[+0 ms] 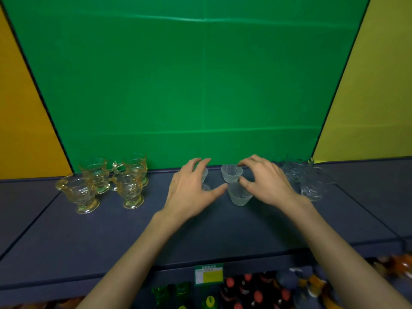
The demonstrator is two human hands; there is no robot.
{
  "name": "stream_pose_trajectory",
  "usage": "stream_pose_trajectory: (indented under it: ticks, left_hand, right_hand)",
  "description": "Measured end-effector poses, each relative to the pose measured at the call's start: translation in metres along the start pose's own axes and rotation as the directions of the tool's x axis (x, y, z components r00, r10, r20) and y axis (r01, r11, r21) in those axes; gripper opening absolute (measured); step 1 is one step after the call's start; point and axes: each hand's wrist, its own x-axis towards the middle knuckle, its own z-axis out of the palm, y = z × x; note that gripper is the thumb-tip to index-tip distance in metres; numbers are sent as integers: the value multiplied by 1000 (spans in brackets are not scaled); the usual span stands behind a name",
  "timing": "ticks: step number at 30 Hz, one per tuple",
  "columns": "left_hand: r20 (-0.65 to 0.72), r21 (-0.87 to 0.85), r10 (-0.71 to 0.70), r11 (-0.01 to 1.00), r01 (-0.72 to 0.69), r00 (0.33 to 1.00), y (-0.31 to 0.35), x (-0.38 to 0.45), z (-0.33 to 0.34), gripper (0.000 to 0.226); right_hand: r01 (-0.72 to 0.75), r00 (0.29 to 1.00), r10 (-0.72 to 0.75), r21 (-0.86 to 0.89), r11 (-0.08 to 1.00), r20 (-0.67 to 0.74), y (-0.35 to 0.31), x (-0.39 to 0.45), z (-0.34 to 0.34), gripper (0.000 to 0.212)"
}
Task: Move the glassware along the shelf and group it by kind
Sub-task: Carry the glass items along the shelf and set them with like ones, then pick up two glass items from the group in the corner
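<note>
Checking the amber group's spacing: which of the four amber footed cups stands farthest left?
The front-left amber cup, nearest the shelf's left end; the other three amber cups stand to its right, two of them farther back.

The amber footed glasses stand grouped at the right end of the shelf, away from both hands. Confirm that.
Wrong side. The head view shows the amber footed glasses grouped at the left end of the shelf, away from both hands.

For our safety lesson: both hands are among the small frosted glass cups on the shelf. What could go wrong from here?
1. The small frosted glass cups stand close together; a nudge from the right hand could knock them into each other.
2. The left hand hides two more cups, so it may tip one unseen.
3. The clear cut-glass pieces sit beside the right wrist and could be swept.
</note>
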Motion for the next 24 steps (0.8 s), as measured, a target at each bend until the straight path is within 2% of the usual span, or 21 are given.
stream_pose_trajectory:
  ticks: [4, 10, 14, 18, 24]
  left_hand:
    - [-35, 82, 115, 990, -112, 993, 38, 22, -4, 80]
    - [36, 153, 104, 982, -108, 994, 95, 58, 27, 72]
    - [41, 179, 33, 983, -40, 999, 134, 85, 53, 68]
    - [105, 247, -45, 969, 18, 993, 171, 112, 82, 74]
    - [182, 336, -231, 928, 160, 956, 192, 137, 114, 87]
  right_hand:
    - [6, 999, -6, -11, 1000, -33, 24, 2, -9, 43]
    - [9, 997, -9, 8, 1000, -75, 93, 6, -25, 42]
    - [4, 998, -4, -1, 1000, -70, 150, 12, -36, 42]
    - [-66, 996, 67, 8, 998, -66, 201, 22, -42, 46]
    - [-154, 984, 158, -56, 986, 77, 235, 36, -26, 72]
